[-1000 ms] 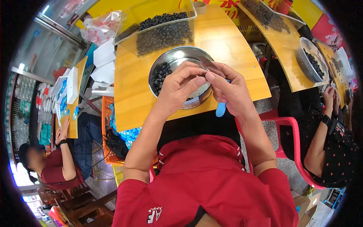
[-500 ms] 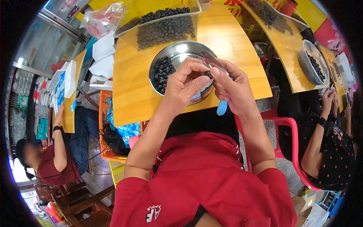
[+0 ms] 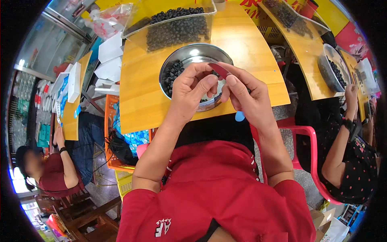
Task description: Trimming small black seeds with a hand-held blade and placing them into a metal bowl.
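Observation:
My right hand (image 3: 250,94) is closed round a knife. Its blade (image 3: 219,71) points up and to the left, with a reddish sheen, and the end of its blue handle (image 3: 240,116) shows below my fingers. My left hand (image 3: 191,90) is closed beside it, thumb bent toward the curled fingers near the blade. What it pinches, if anything, is hidden. Both hands are over the near part of a round metal bowl (image 3: 177,55). Small black round pieces (image 3: 172,72), fruit-like or nut-like, lie in the bowl's left side.
Behind the bowl, a clear plastic bin (image 3: 213,14) holds many similar black pieces on the wooden table (image 3: 137,101). An orange crate (image 3: 111,161) stands left. A red chair (image 3: 312,161) is at right. One person (image 3: 60,173) sits left, another (image 3: 342,161) works at right.
My hands have drawn slightly apart, and the blade has turned to show a reddish face. The small piece earlier visible between my fingers is out of sight.

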